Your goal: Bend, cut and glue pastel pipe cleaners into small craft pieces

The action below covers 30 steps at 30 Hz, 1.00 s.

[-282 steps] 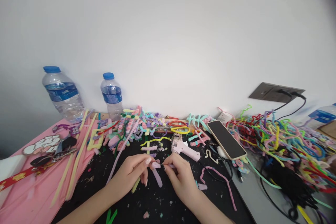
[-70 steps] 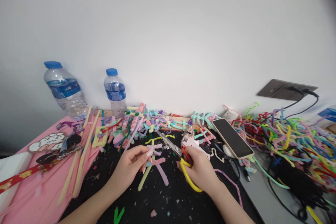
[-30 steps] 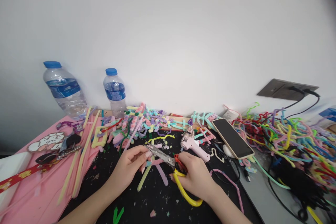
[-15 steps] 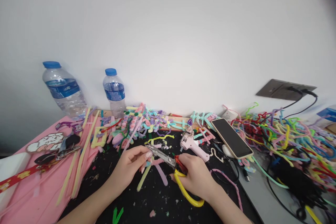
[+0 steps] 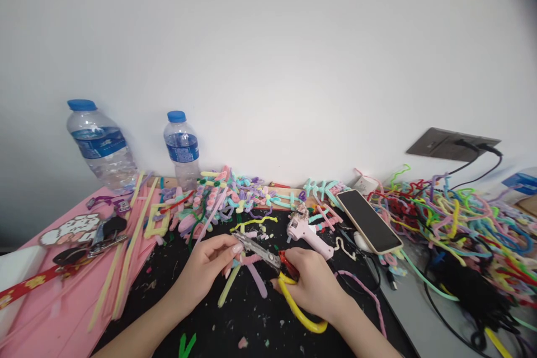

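Observation:
My right hand [image 5: 308, 279] grips a pair of scissors [image 5: 262, 253] with a red and yellow handle; the large yellow loop hangs below my fingers. The metal blades point left and away, and their tips reach the fingers of my left hand [image 5: 212, 265]. The left thumb and index finger are pinched together there, on a pastel pipe cleaner piece [image 5: 257, 281]. Pink, purple and yellow-green ends of it stick out beneath the blades. My fingers hide its upper part.
A pink glue gun [image 5: 310, 236] and a phone [image 5: 370, 221] lie beyond my right hand. Tangled pipe cleaners [image 5: 461, 224] heap at the right, finished-looking shapes [image 5: 235, 196] along the wall. Two water bottles [image 5: 181, 148] stand left. Keys [image 5: 103, 235] rest on pink sheets [image 5: 75, 302].
Both hands and the scissors hold nearly the same position. The whole view has shifted very slightly.

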Motion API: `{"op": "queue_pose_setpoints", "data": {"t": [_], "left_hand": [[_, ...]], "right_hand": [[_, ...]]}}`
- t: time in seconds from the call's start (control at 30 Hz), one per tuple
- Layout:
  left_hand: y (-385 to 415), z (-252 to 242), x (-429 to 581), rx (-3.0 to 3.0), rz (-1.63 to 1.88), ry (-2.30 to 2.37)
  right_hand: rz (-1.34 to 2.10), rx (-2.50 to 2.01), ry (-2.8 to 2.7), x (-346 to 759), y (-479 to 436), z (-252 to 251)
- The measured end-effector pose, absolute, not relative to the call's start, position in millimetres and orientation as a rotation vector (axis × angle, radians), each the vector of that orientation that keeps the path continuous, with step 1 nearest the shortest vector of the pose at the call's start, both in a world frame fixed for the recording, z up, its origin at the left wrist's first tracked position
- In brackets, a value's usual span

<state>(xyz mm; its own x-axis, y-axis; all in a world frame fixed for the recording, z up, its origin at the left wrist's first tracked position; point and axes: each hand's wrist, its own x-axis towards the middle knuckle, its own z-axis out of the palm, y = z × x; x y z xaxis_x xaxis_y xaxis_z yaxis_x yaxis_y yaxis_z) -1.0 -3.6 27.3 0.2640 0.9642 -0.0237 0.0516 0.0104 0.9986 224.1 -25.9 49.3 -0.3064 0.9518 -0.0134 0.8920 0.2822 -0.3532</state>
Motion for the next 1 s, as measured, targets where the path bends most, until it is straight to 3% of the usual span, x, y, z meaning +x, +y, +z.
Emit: {"op": "queue_pose_setpoints", "data": {"t": [0.53, 1.0], "left_hand": [[-5, 27, -1, 1.35, 0.961, 1.066], [-5, 34, 1, 1.244, 1.056, 1.178]], "right_hand": [[0.493, -1.696, -2.293, 230, -23, 48], [-0.059, -1.816, -2.018, 275, 9, 62]]}}
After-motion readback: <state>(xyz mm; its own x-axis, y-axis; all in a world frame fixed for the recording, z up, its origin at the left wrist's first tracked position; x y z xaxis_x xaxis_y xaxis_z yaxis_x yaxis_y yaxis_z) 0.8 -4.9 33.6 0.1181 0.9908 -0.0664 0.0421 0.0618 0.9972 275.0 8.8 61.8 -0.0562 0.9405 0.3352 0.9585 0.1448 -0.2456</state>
